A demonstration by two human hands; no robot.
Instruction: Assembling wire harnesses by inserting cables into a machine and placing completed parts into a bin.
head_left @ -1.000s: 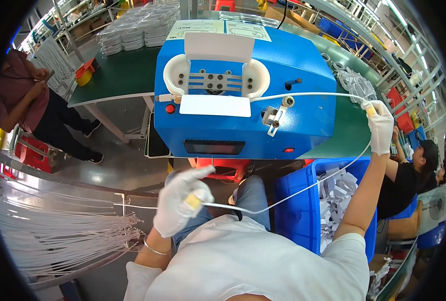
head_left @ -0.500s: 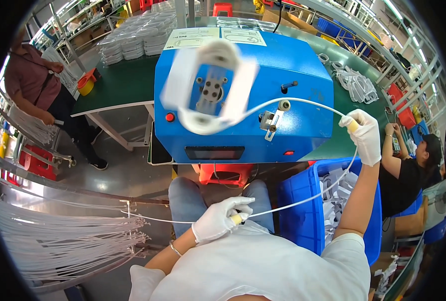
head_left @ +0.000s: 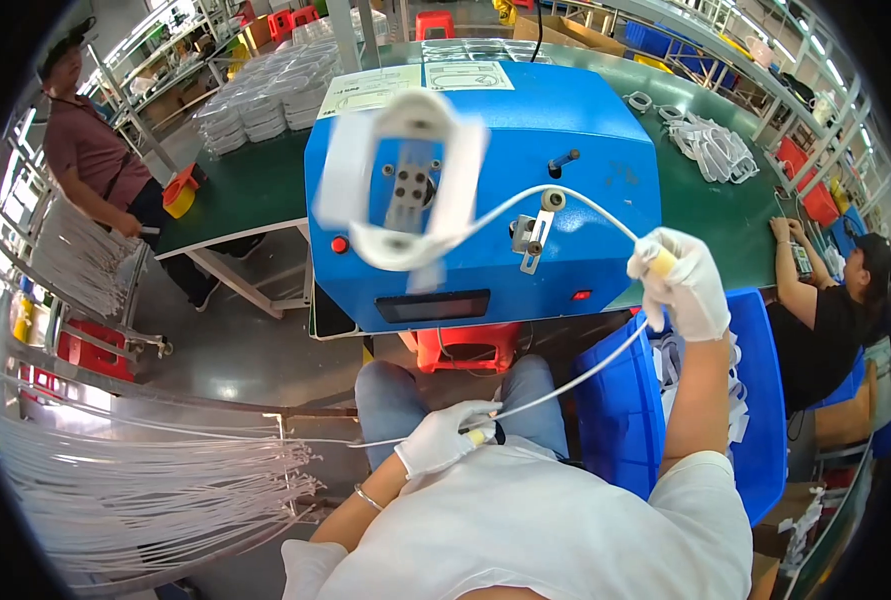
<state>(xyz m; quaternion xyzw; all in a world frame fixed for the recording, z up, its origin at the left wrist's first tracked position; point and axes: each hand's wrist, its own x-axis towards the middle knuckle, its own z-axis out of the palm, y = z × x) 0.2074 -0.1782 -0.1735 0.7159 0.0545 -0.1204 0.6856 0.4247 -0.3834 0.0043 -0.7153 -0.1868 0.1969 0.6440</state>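
Note:
A white cable [head_left: 576, 383] runs through both of my gloved hands. My right hand [head_left: 687, 285], raised at the front right corner of the blue winding machine [head_left: 605, 262], is closed on it with yellow wrapping on a finger. My left hand [head_left: 447, 440], low by my lap, closes round the same cable, whose tail leads left. From my right hand the cable passes over a small guide roller [head_left: 553, 200] to a white winding frame [head_left: 468, 170] on the machine's front. The frame is blurred by motion, so the turns on it cannot be made out.
Many white cables [head_left: 145, 490] hang on a rack at left. A blue bin [head_left: 615, 405] of white pieces stands at right. Coiled cables [head_left: 710, 150] and stacked clear trays [head_left: 265, 105] lie on the green table [head_left: 700, 230]. Co-workers stand left [head_left: 90, 150] and sit right [head_left: 810, 340].
My right hand has come left, nearer the guide roller, and the cable span between my hands is shorter. My left hand stays low on the cable. The view has shifted slightly.

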